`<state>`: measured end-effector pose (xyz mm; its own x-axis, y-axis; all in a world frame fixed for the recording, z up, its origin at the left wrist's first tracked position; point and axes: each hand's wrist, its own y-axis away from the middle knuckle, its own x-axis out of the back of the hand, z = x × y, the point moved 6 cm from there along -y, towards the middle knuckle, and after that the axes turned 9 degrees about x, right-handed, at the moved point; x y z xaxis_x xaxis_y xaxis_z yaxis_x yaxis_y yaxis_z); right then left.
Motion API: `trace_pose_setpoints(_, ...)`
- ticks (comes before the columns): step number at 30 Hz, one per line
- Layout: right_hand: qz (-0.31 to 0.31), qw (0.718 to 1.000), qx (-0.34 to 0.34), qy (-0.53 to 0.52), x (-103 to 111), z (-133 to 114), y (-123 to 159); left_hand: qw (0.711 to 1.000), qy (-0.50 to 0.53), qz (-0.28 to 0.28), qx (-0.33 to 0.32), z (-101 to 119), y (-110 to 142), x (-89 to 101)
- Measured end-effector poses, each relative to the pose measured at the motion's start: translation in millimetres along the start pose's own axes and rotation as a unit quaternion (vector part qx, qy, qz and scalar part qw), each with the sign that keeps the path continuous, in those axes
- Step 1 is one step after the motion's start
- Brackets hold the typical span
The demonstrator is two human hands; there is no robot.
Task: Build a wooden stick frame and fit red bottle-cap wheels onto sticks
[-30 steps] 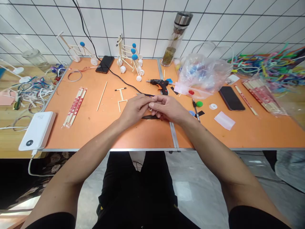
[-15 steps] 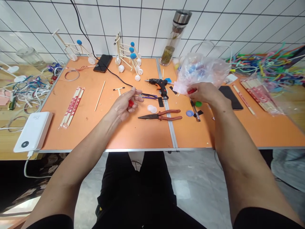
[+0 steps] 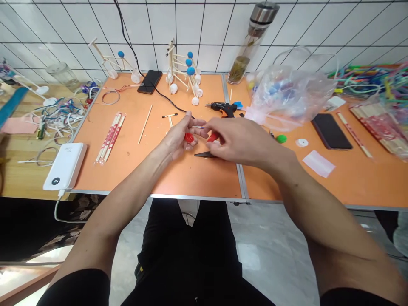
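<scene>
White tiles (image 3: pixel 187 25) cover the wall behind an orange table (image 3: pixel 178 180). Near the table's front middle, the person's left hand (image 3: pixel 179 137), palm half up, keeps a red disc (image 3: pixel 188 137) in its curled fingers. Just beside it, the right hand (image 3: pixel 240 138) pinches another red piece (image 3: pixel 212 136) between thumb and fingers; I see a small gap between the two red things. Dark-tipped pliers (image 3: pixel 204 154) lie beneath the right hand, their handles hidden from me. Beyond the hands rest a black glue gun (image 3: pixel 223 106) and a stick model (image 3: pixel 188 62) with blue balls. Over to the right, a green disc (image 3: pixel 281 139) lies near a white wheel (image 3: pixel 301 142).
</scene>
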<state>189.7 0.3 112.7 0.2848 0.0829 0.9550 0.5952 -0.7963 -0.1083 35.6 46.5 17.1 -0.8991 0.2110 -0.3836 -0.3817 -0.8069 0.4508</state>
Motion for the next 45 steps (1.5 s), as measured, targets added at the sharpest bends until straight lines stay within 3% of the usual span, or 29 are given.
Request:
trace_pose_setpoints(4,-0.026,0.998,0.05,0.009,-28,-18,-25,0.999,-0.003,-0.007,-0.041,-8,-11,3.9)
trace_pose_setpoints(11,0.045,0.998,0.043,-0.022,-49,0,-31,0.996,0.004,0.018,-0.087,-10,-20,12.8)
trace_pose_setpoints(19,0.148,0.981,0.089,-0.086,-55,4,-31,0.997,-0.022,0.006,-0.078,-11,-20,15.5)
trace_pose_setpoints(29,0.301,0.942,0.113,-0.097,-45,27,-20,0.989,-0.048,0.015,-0.14,6,0,12.7)
trace_pose_setpoints(33,0.311,0.94,0.112,-0.087,-46,32,-20,0.983,-0.073,-0.025,-0.165,13,4,14.9)
trace_pose_setpoints(37,0.308,0.937,0.137,-0.097,-48,28,-20,0.982,-0.073,-0.028,-0.174,13,1,18.1)
trace_pose_setpoints(45,0.318,0.923,0.065,-0.204,-45,35,-19,0.978,-0.04,-0.017,-0.203,20,2,18.0)
